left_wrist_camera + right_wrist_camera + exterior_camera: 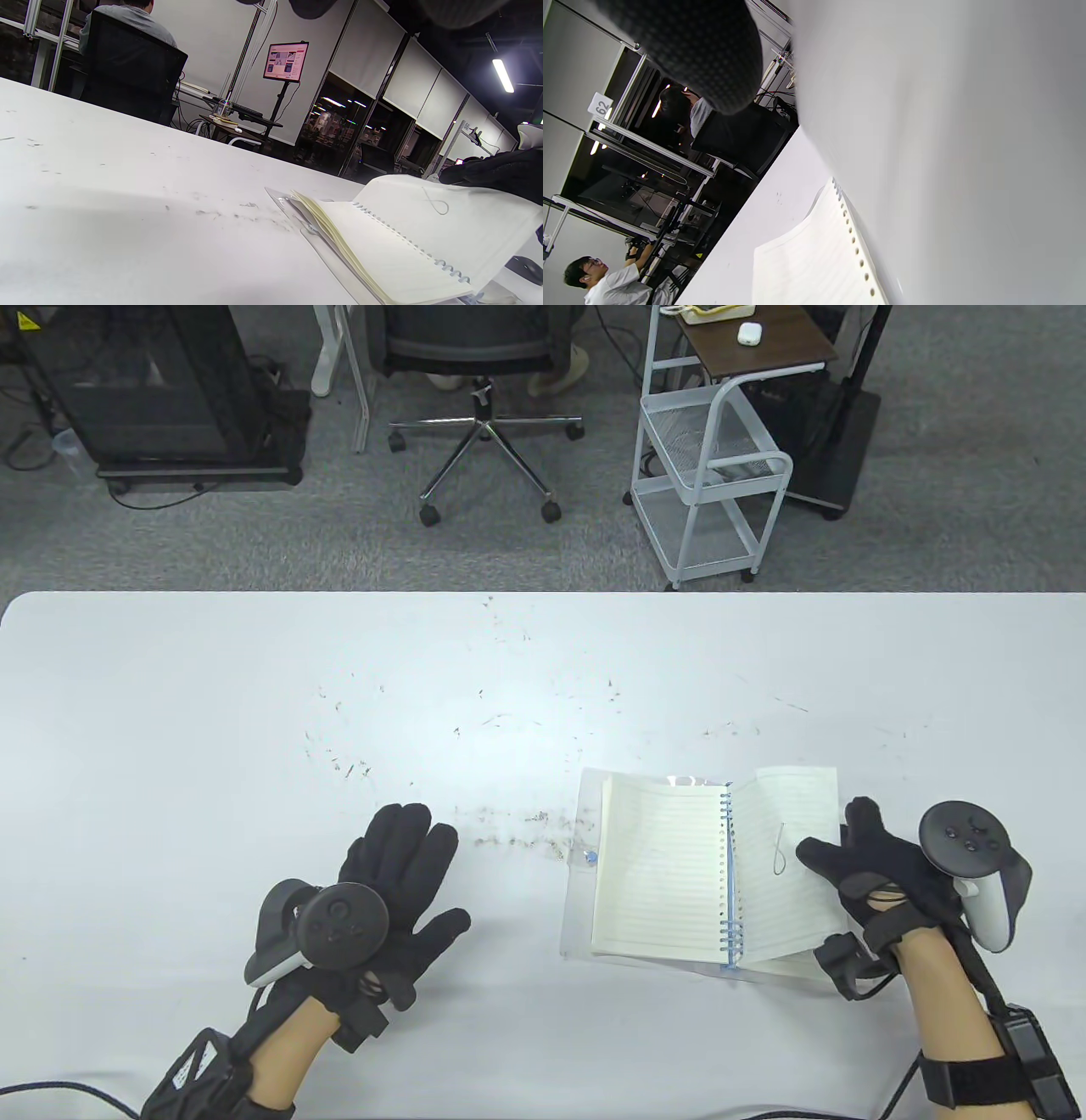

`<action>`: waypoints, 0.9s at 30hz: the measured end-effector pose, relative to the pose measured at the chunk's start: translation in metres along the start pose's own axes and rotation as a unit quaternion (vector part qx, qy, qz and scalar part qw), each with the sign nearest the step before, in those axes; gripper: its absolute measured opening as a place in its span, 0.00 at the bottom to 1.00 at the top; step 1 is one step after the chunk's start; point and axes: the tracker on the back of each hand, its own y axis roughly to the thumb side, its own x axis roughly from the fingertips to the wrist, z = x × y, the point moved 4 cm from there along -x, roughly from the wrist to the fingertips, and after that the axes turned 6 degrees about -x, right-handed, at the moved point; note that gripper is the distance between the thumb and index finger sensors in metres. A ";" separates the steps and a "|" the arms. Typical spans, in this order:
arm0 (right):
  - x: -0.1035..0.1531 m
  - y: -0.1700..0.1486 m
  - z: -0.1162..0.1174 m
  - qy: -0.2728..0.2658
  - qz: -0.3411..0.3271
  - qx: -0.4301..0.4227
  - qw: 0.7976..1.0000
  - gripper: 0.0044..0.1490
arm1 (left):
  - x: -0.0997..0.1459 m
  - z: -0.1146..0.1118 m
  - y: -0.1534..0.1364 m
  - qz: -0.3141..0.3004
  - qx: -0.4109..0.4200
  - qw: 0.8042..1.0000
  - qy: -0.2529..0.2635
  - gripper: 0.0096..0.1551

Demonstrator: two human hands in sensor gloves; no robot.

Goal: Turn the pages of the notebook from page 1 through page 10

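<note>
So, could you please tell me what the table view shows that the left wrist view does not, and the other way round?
Only the table view shows the left hand lying flat on the table, apart from the notebook, plus the whole right hand with its tracker, the office chair and the white cart. Only the left wrist view shows the lit monitor, the seated person and the stack of pages from the side. Both show the open notebook, the loop mark on the lifted right page and the right hand gripping that page's outer edge.

Bright overhead light glares off the white table [254, 712]; the right wrist view's near page [946, 148] is blurred.
</note>
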 end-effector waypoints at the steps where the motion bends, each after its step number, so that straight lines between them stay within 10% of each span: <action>1: 0.000 0.000 0.001 0.002 -0.001 -0.001 1.000 0.54 | 0.000 0.000 0.000 0.000 0.000 1.000 0.001 0.51; 27: -0.033 0.052 0.116 0.076 -0.048 0.071 0.993 0.43 | 0.002 0.002 0.002 -0.013 0.001 1.000 0.009 0.51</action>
